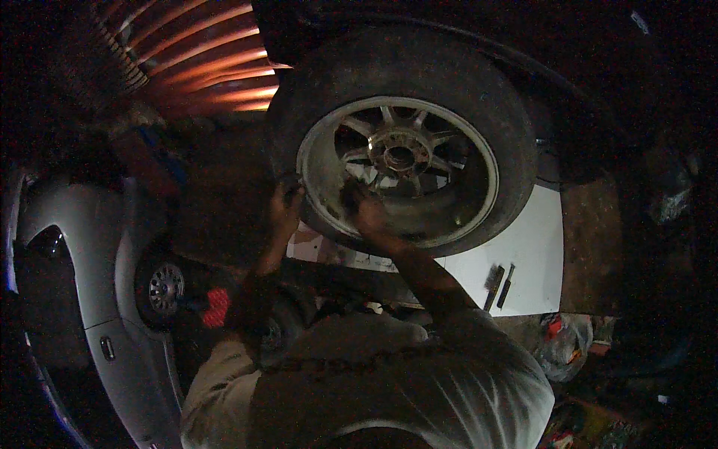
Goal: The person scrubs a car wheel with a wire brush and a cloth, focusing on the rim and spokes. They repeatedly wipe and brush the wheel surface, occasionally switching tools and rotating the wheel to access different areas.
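A car wheel stands before me, its dark tyre [510, 142] around a dirty, light metal rim [490, 196] with several spokes and a hub opening [399, 156]. At the tyre's left side, my left hand [285, 212] rests against the rubber with its fingers bent over it. My right hand [368, 212] reaches into the hollow of the rim, close to the lower left of its inner wall. Its fingers are closed around something small and dark, too dim to make out.
Under the wheel lies a white board [531, 254] with two dark brushes [499, 286] on its right part. A silver car [93, 262] stands at the left. A plastic bag [566, 348] lies at the lower right. Orange-lit corrugated sheeting [213, 63] rises behind.
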Tool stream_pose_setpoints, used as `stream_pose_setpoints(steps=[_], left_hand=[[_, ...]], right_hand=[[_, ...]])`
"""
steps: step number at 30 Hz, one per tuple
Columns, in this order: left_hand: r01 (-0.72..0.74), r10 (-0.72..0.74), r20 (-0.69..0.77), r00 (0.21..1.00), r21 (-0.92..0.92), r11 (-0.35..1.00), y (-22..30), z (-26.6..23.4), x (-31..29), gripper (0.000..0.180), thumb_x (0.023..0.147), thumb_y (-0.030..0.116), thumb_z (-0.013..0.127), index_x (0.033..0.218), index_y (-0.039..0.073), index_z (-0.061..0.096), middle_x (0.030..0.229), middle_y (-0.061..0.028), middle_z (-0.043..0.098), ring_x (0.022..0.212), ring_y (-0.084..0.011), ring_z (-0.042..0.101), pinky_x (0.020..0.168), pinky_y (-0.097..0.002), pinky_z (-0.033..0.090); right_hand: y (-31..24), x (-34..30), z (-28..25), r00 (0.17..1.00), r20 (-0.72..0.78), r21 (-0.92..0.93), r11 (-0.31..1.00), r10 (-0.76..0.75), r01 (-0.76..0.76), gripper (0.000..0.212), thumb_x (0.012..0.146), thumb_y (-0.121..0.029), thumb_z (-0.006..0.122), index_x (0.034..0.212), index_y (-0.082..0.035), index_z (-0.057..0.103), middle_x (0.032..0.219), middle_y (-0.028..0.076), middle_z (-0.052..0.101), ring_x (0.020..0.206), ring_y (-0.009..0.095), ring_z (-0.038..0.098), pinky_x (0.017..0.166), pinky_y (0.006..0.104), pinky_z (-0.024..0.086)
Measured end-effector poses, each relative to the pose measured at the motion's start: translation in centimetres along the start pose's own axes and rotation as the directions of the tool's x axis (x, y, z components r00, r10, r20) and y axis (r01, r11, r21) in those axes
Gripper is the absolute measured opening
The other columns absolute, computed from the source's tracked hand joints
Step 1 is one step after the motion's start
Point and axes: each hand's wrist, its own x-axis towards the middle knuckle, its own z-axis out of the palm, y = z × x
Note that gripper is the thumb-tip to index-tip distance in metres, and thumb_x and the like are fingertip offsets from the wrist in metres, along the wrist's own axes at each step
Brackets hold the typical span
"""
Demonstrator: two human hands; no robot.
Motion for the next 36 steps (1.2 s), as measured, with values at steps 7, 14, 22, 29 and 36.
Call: stream_pose_setpoints(steps=[7, 14, 22, 29, 36], left_hand=[[-0.061, 0.065, -0.025, 0.998, 0.159, 0.985, -1.3, -0.8, -0.6, 0.029, 0.090, 0.016, 0.063, 0.115, 0.003, 0.060, 0.101, -0.0146, 0.067, 0.095, -0.0248, 0.064, 0.085, -0.0368, 0.049], [0.055, -0.060, 0.040, 0.997, 0.121, 0.991, 0.8, -0.6, -0.3, 0.033, 0.091, 0.017, 0.062, 0.121, 0.003, 0.057, 0.108, -0.0134, 0.064, 0.100, -0.0238, 0.061, 0.087, -0.0358, 0.048], [0.096, -0.102, 0.106, 0.989, 0.058, 0.994, -0.2, -1.3, -0.4, 0.033, 0.092, 0.014, 0.061, 0.122, 0.003, 0.054, 0.109, -0.0107, 0.062, 0.098, -0.0196, 0.059, 0.088, -0.0343, 0.047], [0.075, -0.074, 0.124, 0.990, -0.001, 0.997, 0.2, -1.4, -0.1, 0.030, 0.091, 0.010, 0.061, 0.120, 0.003, 0.056, 0.103, -0.0074, 0.061, 0.094, -0.0150, 0.058, 0.085, -0.0312, 0.047], [-0.001, 0.016, 0.394, 0.919, -0.038, 0.999, 2.5, 2.0, 0.0, 0.030, 0.091, 0.013, 0.062, 0.118, 0.003, 0.057, 0.103, -0.0093, 0.064, 0.096, -0.0209, 0.061, 0.085, -0.0343, 0.048]], right_hand=[[6.6, -5.2, -9.0, 0.961, 0.240, -0.166, 0.981, 0.140, -0.101, 0.046, 0.077, -0.035, 0.070, 0.112, -0.005, 0.064, 0.107, 0.021, 0.064, 0.093, 0.040, 0.063, 0.081, 0.0481, 0.052], [8.2, -4.0, -1.1, 0.992, 0.085, 0.000, 0.996, -0.093, 0.093, 0.046, 0.083, -0.024, 0.065, 0.123, -0.004, 0.057, 0.120, 0.019, 0.059, 0.109, 0.037, 0.057, 0.095, 0.0423, 0.046], [-7.0, 3.6, -1.7, 0.939, -0.145, 0.664, 0.735, 0.311, -0.141, 0.037, 0.087, -0.020, 0.065, 0.121, -0.005, 0.059, 0.121, 0.018, 0.058, 0.113, 0.034, 0.056, 0.098, 0.0397, 0.043], [-2.3, 1.3, -1.9, 1.000, 0.002, 0.198, 0.980, -0.011, 0.011, 0.035, 0.087, -0.022, 0.062, 0.119, -0.007, 0.062, 0.115, 0.019, 0.062, 0.105, 0.037, 0.061, 0.092, 0.0438, 0.048], [12.4, -7.1, -8.4, 0.814, 0.238, -0.557, 0.761, 0.530, -0.333, 0.026, 0.083, -0.023, 0.061, 0.099, -0.003, 0.067, 0.095, 0.022, 0.067, 0.089, 0.039, 0.067, 0.068, 0.0467, 0.056]])
